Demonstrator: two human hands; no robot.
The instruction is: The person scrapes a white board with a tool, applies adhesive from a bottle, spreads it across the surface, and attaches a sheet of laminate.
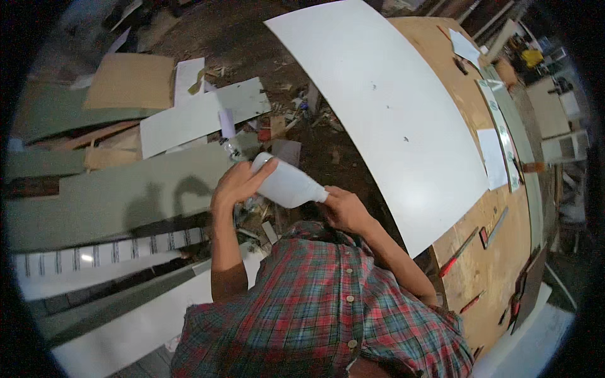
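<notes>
A whitish translucent plastic bottle [288, 183] is held in front of my body, lying tilted, with its wide end to the left and its narrow neck to the right. My left hand [237, 183] is wrapped round the wide end, thumb across its upper side. My right hand [345, 209] is closed at the neck, and its fingers hide the tip, so a cap cannot be made out. Just right of the hands, a large white sheet [403, 132] lies over the wooden worktable [457, 236] and overhangs its left edge.
Red-handled tools [455, 258] and a dark-and-grey hand tool [493, 228] lie on the table, near a small white sheet [491, 157] and a long strip [501, 135]. Stacked boards [120, 201] fill the left side. Scraps litter the dark floor [337, 154].
</notes>
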